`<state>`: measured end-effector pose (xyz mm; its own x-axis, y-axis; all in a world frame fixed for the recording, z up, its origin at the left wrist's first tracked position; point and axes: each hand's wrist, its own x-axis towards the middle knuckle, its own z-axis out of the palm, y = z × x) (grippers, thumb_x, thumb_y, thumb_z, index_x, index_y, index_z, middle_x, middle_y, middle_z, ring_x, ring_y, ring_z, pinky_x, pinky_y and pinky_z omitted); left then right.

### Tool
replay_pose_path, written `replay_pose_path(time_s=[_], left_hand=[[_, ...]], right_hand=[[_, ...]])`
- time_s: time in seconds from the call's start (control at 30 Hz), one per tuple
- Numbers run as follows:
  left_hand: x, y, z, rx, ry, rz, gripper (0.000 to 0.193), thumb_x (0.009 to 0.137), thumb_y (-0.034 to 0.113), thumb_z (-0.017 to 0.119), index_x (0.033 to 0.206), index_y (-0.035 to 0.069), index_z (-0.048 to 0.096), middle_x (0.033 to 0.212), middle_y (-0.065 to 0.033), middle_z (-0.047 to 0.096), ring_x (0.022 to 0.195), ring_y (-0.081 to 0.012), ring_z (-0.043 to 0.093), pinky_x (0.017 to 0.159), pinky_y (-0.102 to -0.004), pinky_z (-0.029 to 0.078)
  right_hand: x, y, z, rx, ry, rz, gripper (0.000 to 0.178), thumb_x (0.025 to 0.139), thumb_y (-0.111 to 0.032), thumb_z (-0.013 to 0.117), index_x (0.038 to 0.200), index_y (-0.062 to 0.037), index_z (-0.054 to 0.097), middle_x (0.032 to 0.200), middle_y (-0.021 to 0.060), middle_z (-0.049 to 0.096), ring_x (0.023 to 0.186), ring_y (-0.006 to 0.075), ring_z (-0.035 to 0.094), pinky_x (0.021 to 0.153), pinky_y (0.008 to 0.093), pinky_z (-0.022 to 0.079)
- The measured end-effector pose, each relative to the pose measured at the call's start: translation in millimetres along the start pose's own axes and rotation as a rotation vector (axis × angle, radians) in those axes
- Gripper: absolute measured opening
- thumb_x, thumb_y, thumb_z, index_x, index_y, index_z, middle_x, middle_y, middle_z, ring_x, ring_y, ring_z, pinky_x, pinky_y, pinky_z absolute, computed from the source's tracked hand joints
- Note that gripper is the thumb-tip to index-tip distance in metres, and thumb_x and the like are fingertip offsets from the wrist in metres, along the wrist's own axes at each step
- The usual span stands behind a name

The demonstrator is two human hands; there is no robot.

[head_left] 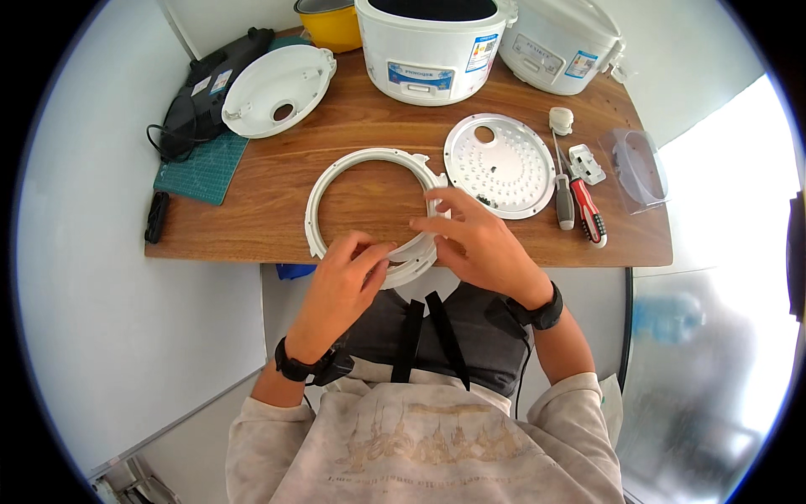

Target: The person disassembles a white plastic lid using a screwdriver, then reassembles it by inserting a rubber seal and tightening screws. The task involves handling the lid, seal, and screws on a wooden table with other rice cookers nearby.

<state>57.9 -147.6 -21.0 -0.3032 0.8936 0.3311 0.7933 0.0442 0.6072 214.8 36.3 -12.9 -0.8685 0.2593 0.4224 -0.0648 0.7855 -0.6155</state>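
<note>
A white plastic ring (pixel 313 212), apparently a rice cooker lid frame, lies at the table's front edge, its near side reaching past the edge. My left hand (pixel 340 281) is closed at the ring's near side, thumb and fingers pinching its inner rim. A pale, translucent strip (pixel 413 251) shows along that rim between my hands; I cannot tell if it is a separate seal. My right hand (pixel 489 246) curls over the ring's right side, its fingers bent around the rim. Just right of the ring rests a round metal inner lid plate (pixel 504 160) with small dark screws on it.
Two screwdrivers, one grey-handled (pixel 564 206) and one red-and-black (pixel 589 214), lie right of the plate, near small white parts (pixel 586 164) and a clear plastic box (pixel 638 172). Behind stand white cooker bodies (pixel 432 50), a white lid cover (pixel 252 92) and a green mat (pixel 210 168).
</note>
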Motion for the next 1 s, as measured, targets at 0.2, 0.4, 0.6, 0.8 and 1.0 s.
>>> replay_pose_path(time_s=[0.2,0.4,0.6,0.8,1.0], left_hand=[[2.4,0.0,2.7,-0.064,0.042,-0.046,0.027,0.084,-0.006,0.066,0.109,0.005,0.069,0.100,-0.0111,0.056,0.087,-0.0293,0.062,0.073,-0.0376,0.052],[2.8,-11.2,4.6,-0.079,0.000,0.029,0.029,0.086,-0.007,0.064,0.112,0.005,0.066,0.101,-0.0099,0.057,0.086,-0.0246,0.063,0.070,-0.0332,0.055],[1.2,-8.0,1.6,-0.166,-0.066,-0.075,0.027,0.090,-0.004,0.064,0.114,0.007,0.063,0.108,-0.0114,0.059,0.085,-0.0294,0.065,0.072,-0.0361,0.054],[2.4,-3.9,2.8,-0.219,-0.005,-0.114,0.034,0.089,-0.002,0.065,0.122,0.002,0.056,0.108,-0.0142,0.063,0.089,-0.0261,0.067,0.077,-0.0357,0.054],[4.2,-4.5,2.8,-0.180,-0.015,-0.109,0.040,0.087,-0.002,0.065,0.125,0.002,0.055,0.106,-0.0156,0.065,0.092,-0.0278,0.067,0.079,-0.0374,0.055]], right_hand=[[6.2,-5.4,-4.2,-0.142,-0.081,-0.042,0.018,0.085,-0.010,0.074,0.102,-0.0089,0.068,0.111,0.0082,0.065,0.089,0.0278,0.067,0.072,0.0380,0.056],[10.8,1.0,4.2,-0.281,-0.088,-0.049,0.013,0.085,-0.012,0.073,0.093,-0.0070,0.065,0.102,0.0076,0.061,0.082,0.0276,0.065,0.068,0.0390,0.054],[22.6,1.4,3.8,-0.178,-0.141,-0.026,0.009,0.082,-0.008,0.070,0.084,-0.0029,0.063,0.095,0.0113,0.055,0.085,0.0306,0.064,0.070,0.0406,0.054],[18.0,4.9,3.1,-0.086,-0.113,-0.002,0.006,0.087,-0.007,0.067,0.085,-0.0018,0.064,0.090,0.0135,0.057,0.080,0.0347,0.065,0.070,0.0431,0.054],[19.5,14.1,0.4,-0.247,-0.159,-0.016,0.005,0.080,0.000,0.065,0.084,0.0001,0.062,0.091,0.0138,0.060,0.078,0.0354,0.066,0.067,0.0430,0.055]])
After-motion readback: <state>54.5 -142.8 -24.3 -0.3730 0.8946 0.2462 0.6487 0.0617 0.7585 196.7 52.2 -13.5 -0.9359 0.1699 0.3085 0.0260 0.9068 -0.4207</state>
